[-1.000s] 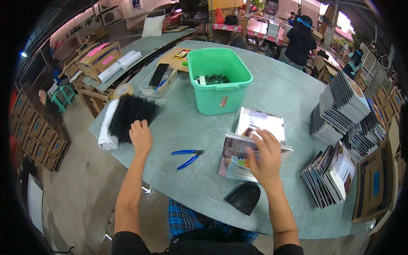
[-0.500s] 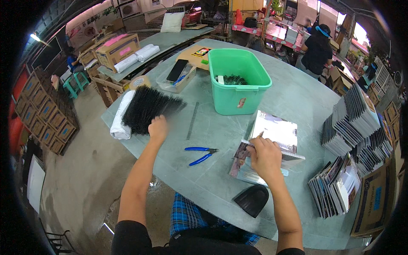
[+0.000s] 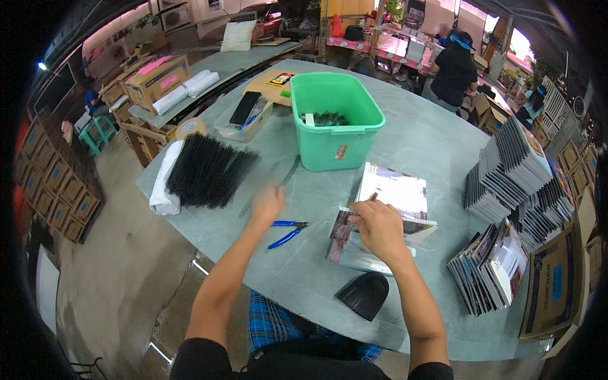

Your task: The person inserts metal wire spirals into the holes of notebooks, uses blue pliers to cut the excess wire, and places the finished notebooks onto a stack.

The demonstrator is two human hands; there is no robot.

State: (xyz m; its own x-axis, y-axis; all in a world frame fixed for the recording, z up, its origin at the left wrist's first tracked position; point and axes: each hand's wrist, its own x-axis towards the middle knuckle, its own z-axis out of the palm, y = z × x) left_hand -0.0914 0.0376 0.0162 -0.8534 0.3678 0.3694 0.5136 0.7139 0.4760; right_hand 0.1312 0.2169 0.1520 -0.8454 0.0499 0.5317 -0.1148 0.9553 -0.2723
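Note:
My left hand (image 3: 268, 204), smeared by motion, is closed on a thin black spiral binding coil that shows only as a blur. A single coil (image 3: 291, 171) lies on the table just beyond it. Left of it, a heap of black coils (image 3: 206, 171) rests against a white roll (image 3: 166, 183). My right hand (image 3: 380, 229) grips a booklet (image 3: 418, 229) at its left end, holding it raised on edge. Under and behind it lie more booklets (image 3: 396, 193). Blue-handled cutters (image 3: 286, 235) lie between my hands, and a black wedge-shaped piece (image 3: 365, 296) sits near the table edge.
A green tub (image 3: 339, 142) with coils inside stands at the far middle. Beside it is a clear box (image 3: 258, 123) holding a phone. Stacks of spiral-bound notebooks (image 3: 487, 269) and a cardboard box (image 3: 551, 285) fill the right side. A person (image 3: 455, 73) stands beyond the table.
My left hand has moved right and nearer, away from the coil heap, with a coil in it. The right hand keeps its grip on the booklet. The whole view has shifted slightly.

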